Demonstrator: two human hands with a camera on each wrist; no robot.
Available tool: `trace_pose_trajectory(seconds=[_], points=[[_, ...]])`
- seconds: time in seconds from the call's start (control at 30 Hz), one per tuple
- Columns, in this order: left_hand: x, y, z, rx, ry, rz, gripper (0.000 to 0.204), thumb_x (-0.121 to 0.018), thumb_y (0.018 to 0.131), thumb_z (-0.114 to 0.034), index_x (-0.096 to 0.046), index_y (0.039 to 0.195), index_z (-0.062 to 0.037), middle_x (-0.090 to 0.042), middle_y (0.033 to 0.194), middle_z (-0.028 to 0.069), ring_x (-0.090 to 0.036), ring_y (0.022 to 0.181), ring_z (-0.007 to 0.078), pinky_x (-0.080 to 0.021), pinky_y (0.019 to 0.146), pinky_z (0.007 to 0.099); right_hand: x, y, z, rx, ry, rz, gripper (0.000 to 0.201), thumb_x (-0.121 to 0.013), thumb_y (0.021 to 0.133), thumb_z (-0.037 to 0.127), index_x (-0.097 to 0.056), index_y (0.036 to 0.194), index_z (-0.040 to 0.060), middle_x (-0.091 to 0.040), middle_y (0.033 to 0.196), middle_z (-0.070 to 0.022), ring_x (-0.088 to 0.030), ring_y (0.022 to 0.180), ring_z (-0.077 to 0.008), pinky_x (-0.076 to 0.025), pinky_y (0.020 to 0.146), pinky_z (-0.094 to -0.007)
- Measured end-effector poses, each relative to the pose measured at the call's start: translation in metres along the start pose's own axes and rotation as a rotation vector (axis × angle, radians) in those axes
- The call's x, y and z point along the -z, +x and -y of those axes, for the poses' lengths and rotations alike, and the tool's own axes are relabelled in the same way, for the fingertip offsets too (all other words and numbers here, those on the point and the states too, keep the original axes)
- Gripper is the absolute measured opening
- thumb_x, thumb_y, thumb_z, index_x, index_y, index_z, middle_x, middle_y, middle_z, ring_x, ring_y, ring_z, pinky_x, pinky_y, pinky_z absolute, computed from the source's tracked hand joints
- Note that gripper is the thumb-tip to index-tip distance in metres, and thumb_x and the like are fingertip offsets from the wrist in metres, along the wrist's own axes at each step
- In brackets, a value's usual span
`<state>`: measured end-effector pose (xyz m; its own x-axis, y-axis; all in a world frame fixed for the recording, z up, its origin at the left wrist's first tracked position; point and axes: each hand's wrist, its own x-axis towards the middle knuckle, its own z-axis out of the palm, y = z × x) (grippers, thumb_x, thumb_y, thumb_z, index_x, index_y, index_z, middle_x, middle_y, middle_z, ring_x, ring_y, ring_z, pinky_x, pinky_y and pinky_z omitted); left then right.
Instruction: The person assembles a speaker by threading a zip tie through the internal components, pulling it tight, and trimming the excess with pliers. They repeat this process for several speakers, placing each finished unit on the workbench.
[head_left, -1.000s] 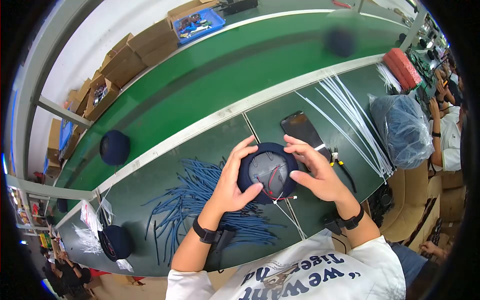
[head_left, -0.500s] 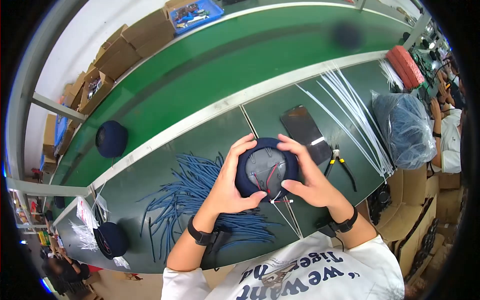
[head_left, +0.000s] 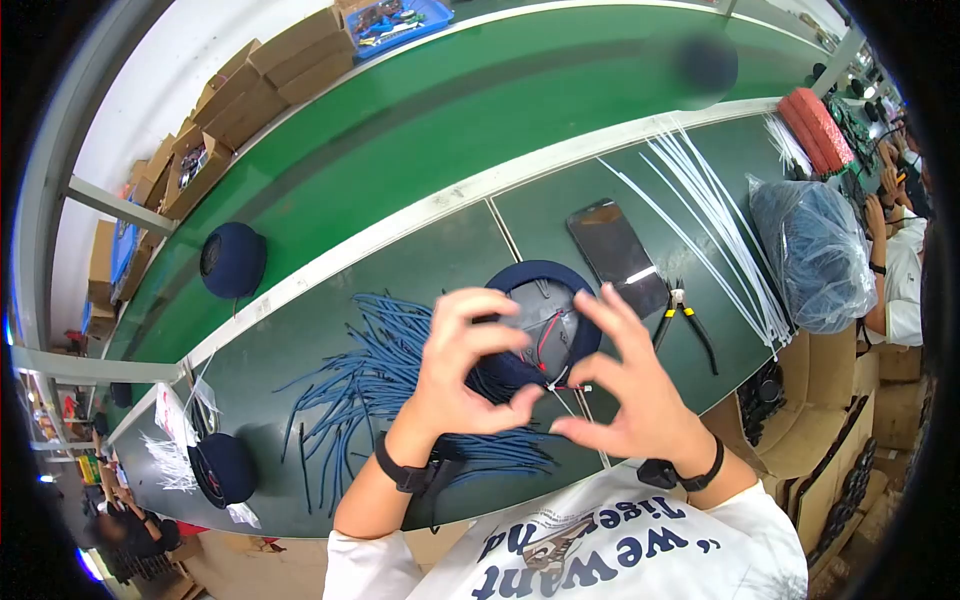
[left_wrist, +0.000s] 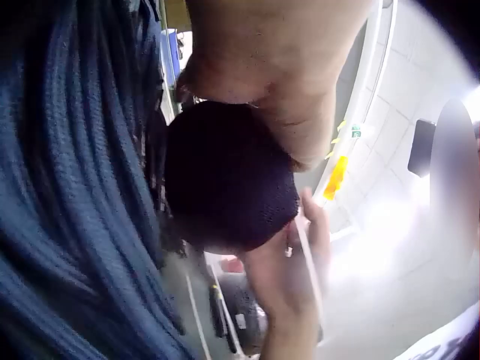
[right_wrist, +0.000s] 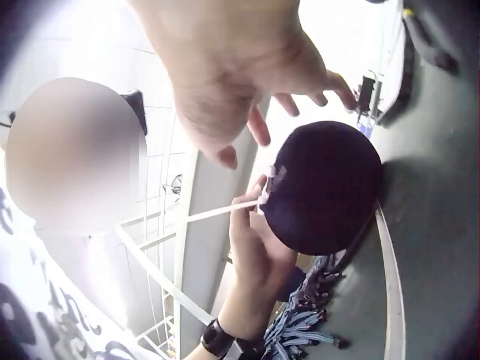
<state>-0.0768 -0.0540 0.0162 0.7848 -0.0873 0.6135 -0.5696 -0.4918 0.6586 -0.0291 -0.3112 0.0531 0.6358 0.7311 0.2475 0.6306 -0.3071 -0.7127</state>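
Observation:
A round navy fabric-covered piece (head_left: 541,272) rests on the dark green table, its grey inner face up, with red wires and a white tie at its near edge. The left hand (head_left: 462,365) hovers over its left side, fingers loosely bent and apart. Over its right side the right hand (head_left: 630,385) is spread, thumb and fingers holding nothing. In the right wrist view a gap separates the right hand (right_wrist: 244,75) from the navy piece (right_wrist: 326,187). The left wrist view has the left hand (left_wrist: 262,60) close against the piece (left_wrist: 229,176); contact there is unclear.
Blue cords (head_left: 375,350) lie left of the piece. Beyond it are a phone (head_left: 617,258), pliers (head_left: 683,312), white ties (head_left: 715,230) and a bagged bundle (head_left: 812,255). More navy pieces (head_left: 234,260) sit at the left. Cardboard boxes (head_left: 300,55) line the far edge.
Both hands have let go of the navy piece and lifted off its rim, with fingers spread above it. The piece now lies slightly higher in the head view.

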Motion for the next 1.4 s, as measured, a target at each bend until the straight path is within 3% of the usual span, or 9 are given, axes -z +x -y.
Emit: trace_pose_trajectory(seconds=[0.03, 0.1, 0.47, 0.8, 1.03, 1.1, 1.23, 1.33, 1.4], points=[[0.006, 0.009, -0.008, -0.036, -0.026, 0.175, 0.053, -0.093, 0.064, -0.017, -0.075, 0.113, -0.0113, -0.064, 0.133, 0.014, -0.061, 0.125, 0.0382, -0.049, 0.106, 0.0507, -0.001, -0.004, 0.005, 0.01, -0.028, 0.058, 0.031, -0.091, 0.083, 0.03, -0.071, 0.096, 0.0096, -0.04, 0.167, -0.0238, -0.029, 0.154, -0.061, -0.032, 0.123, -0.064], [-0.003, 0.007, -0.01, -0.018, -0.068, 0.269, 0.039, -0.092, 0.069, -0.014, -0.079, 0.105, -0.016, -0.066, 0.134, 0.0098, -0.061, 0.127, 0.0355, -0.048, 0.107, 0.0485, -0.013, -0.012, -0.006, 0.075, -0.085, 0.04, 0.022, -0.086, 0.088, 0.021, -0.071, 0.096, 0.0067, -0.044, 0.166, -0.0231, -0.029, 0.155, -0.0603, -0.036, 0.122, -0.0635], [-0.019, -0.002, -0.005, -0.088, 0.088, 0.197, 0.029, -0.093, 0.072, -0.02, -0.083, 0.099, -0.0241, -0.065, 0.13, 0.0049, -0.063, 0.121, 0.0294, -0.046, 0.095, 0.0444, 0.005, -0.008, -0.006, 0.028, 0.083, 0.076, 0.014, -0.076, 0.09, 0.003, -0.062, 0.085, 0.0025, -0.056, 0.157, -0.0215, -0.032, 0.155, -0.0588, -0.037, 0.124, -0.0587], [-0.022, -0.004, -0.003, -0.057, 0.096, 0.114, 0.031, -0.094, 0.071, -0.018, -0.083, 0.1, -0.0231, -0.064, 0.13, 0.0077, -0.061, 0.125, 0.0334, -0.046, 0.103, 0.0477, 0.012, -0.006, -0.015, 0.055, 0.182, 0.036, 0.011, -0.071, 0.084, -0.004, -0.06, 0.087, -0.002, -0.066, 0.141, -0.0255, -0.048, 0.145, -0.0561, -0.037, 0.126, -0.0584], [-0.02, -0.006, 0.0, -0.044, 0.091, 0.164, 0.03, -0.095, 0.071, -0.02, -0.082, 0.098, -0.0194, -0.062, 0.137, 0.0112, -0.057, 0.129, 0.0382, -0.044, 0.112, 0.0509, 0.026, -0.001, -0.016, 0.066, 0.152, 0.086, 0.014, -0.073, 0.086, -0.001, -0.063, 0.095, -0.0003, -0.068, 0.141, -0.0258, -0.057, 0.143, -0.0439, -0.04, 0.124, -0.0541], [0.004, 0.013, -0.015, -0.001, 0.048, 0.16, 0.036, -0.095, 0.07, -0.022, -0.08, 0.102, -0.0178, -0.063, 0.138, 0.0124, -0.056, 0.131, 0.0401, -0.043, 0.113, 0.0515, 0.024, -0.005, -0.017, 0.037, 0.139, 0.059, 0.015, -0.075, 0.087, 0.0, -0.065, 0.098, 0.0009, -0.066, 0.145, -0.0255, -0.057, 0.143, -0.0425, -0.041, 0.122, -0.0523], [0.096, 0.018, -0.003, 0.332, 0.489, 0.208, 0.037, -0.087, 0.078, -0.016, -0.077, 0.113, -0.0102, -0.065, 0.135, 0.0143, -0.059, 0.13, 0.0345, -0.047, 0.111, 0.0458, 0.038, -0.019, -0.013, 0.023, 0.188, -0.247, 0.033, -0.084, 0.084, 0.019, -0.067, 0.107, 0.002, -0.064, 0.145, -0.028, -0.064, 0.132, -0.0419, -0.049, 0.111, -0.0476], [0.105, -0.004, 0.032, 0.372, 0.604, 0.294, 0.04, -0.083, 0.086, -0.013, -0.076, 0.126, -0.0113, -0.067, 0.135, 0.0121, -0.06, 0.129, 0.0356, -0.047, 0.112, 0.0468, 0.036, -0.033, -0.021, 0.057, 0.295, -0.377, 0.031, -0.081, 0.083, 0.02, -0.068, 0.104, 0.0009, -0.068, 0.135, -0.0257, -0.067, 0.118, -0.0354, -0.051, 0.103, -0.0451], [0.1, -0.017, 0.055, 0.442, 0.601, 0.372, 0.028, -0.082, 0.088, -0.013, -0.076, 0.115, -0.0097, -0.067, 0.13, 0.0098, -0.06, 0.125, 0.0343, -0.047, 0.108, 0.0457, 0.028, -0.031, -0.02, 0.053, 0.311, -0.357, 0.025, -0.078, 0.084, 0.017, -0.068, 0.1, 0.0002, -0.07, 0.129, -0.0245, -0.067, 0.113, -0.0334, -0.052, 0.099, -0.0437]])
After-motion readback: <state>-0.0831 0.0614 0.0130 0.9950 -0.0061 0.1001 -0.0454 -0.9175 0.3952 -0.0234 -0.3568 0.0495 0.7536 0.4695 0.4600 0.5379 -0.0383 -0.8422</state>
